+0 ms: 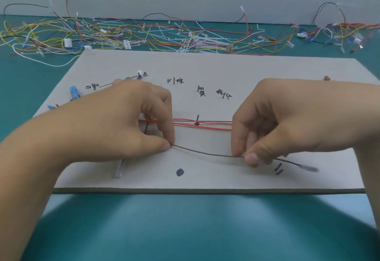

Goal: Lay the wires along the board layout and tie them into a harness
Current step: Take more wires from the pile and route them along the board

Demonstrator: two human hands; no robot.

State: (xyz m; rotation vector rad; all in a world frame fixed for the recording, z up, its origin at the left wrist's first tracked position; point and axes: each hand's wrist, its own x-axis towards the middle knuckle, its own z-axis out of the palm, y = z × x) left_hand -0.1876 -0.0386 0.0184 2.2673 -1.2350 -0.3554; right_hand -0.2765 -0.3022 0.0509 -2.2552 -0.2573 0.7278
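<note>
Your left hand (127, 121) pinches a grey wire (205, 153) between thumb and forefinger, over the near half of the board (205, 63). Behind it, red wires (213, 128) run along the board past a dark peg (197, 119). Your right hand (273, 123) pinches the same grey wire further along, and its pale tip (309, 168) sticks out beyond.
</note>
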